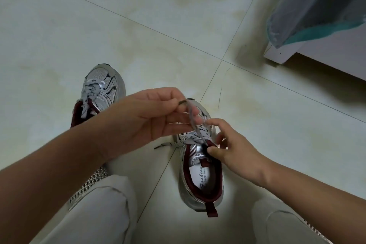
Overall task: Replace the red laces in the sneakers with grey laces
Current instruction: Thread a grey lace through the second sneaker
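Two sneakers, one lace end left to thread

Both sneakers sit on the floor (178,25); the far sneaker (103,87) looks fully laced. On the near sneaker (200,166), the left hand (150,117) pinches the grey lace (191,113) near its tip, lifted taut. The right hand (233,148) has its fingers (213,151) clamped on the collar by the top eyelet. Next, the tip likely needs aiming through that hole.
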`<state>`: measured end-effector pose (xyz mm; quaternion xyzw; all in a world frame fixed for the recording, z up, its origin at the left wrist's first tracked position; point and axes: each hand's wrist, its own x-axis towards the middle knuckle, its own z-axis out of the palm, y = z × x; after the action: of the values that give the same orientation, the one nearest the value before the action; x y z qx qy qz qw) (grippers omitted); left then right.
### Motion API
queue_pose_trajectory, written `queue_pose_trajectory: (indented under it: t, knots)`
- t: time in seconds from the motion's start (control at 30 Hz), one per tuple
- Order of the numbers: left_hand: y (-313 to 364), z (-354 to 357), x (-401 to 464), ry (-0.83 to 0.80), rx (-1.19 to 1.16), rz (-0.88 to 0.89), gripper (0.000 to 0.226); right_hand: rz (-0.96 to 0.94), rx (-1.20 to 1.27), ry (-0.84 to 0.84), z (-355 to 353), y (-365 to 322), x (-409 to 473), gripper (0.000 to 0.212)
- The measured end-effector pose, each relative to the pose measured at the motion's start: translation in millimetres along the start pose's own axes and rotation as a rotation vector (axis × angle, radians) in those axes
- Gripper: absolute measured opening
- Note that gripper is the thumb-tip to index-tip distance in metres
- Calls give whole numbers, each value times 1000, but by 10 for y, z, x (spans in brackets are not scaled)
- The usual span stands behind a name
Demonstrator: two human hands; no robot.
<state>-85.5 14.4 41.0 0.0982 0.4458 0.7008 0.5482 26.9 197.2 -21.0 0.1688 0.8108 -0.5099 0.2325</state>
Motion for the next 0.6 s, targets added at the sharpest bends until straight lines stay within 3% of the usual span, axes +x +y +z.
queue_pose_trajectory:
  t: [0.03, 0.1, 0.17, 0.23, 0.33, 0.4, 0.43, 0.53, 0.6]
  knots:
    - [-24, 76, 55, 73, 100, 19, 15, -97, -113, 24, 9, -44, -14, 36]
    - [-57, 168, 160, 206, 270, 68, 21, -156, -64, 51, 17, -152, -19, 1]
    - [-130, 133, 235, 374, 453, 90, 19, -87, 152, 88, -1, -214, 14, 28]
    - [-244, 3, 257, 509, 737, 26, 14, 51, 304, 215, -115, -257, 100, 35]
    - [-555, -156, 215, 495, 1189, -228, 21, 232, 381, 342, -295, -217, 237, 30]
    - [-758, -165, 181, 499, 1270, -318, 23, 292, 346, 431, -330, -183, 319, 8]
    - [-831, -157, 172, 511, 1255, -320, 23, 309, 299, 493, -317, -182, 334, 12]
    - [-917, -172, 173, 518, 1275, -244, 15, 143, 3, 571, -216, -240, 314, 56]
    - [-880, -185, 183, 497, 1294, -178, 6, -57, -199, 379, -96, -320, 280, 55]
